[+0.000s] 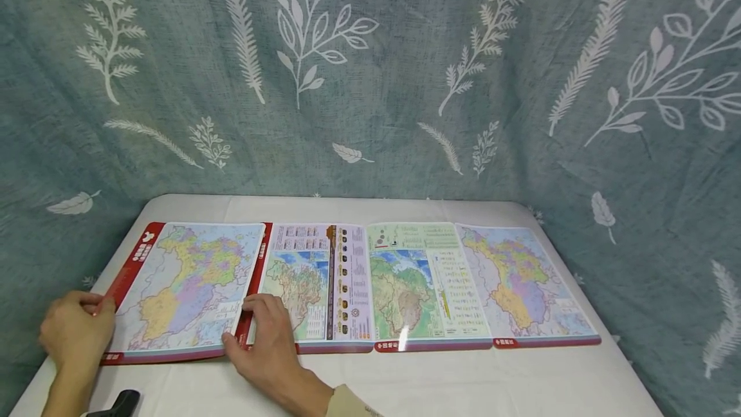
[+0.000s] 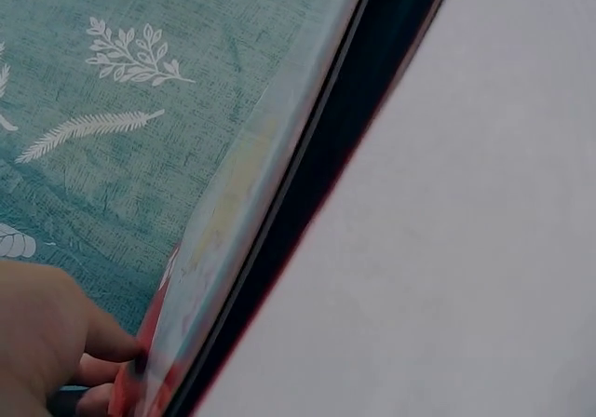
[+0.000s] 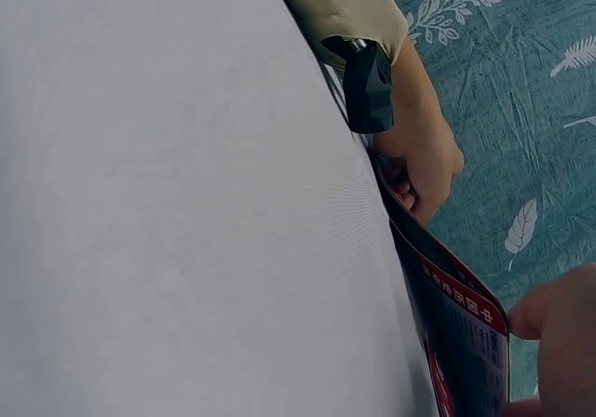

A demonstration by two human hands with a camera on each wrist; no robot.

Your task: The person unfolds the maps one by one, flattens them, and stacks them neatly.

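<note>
A glossy folding map [image 1: 191, 282] lies spread across the table in several panels, with coloured maps and red strips along its edges. At its left end, my left hand [image 1: 78, 330] pinches the red border, thumb and fingers on the edge; the left wrist view shows this hand [image 2: 51, 343] beside the raised sheet. My right hand [image 1: 269, 346] holds the fold at the right side of the leftmost panel, fingers curled over the red strip. In the right wrist view, the right hand [image 3: 563, 343] is partly cut off, its thumb against the map's lifted edge [image 3: 466, 315].
The white-covered table [image 1: 451, 381] extends in front of and behind the map. A green-grey curtain [image 1: 393, 82] with white leaf prints hangs around the back and sides. A black device [image 1: 121, 403] sits at the left wrist, and a beige sleeve [image 1: 347, 402] covers the right forearm.
</note>
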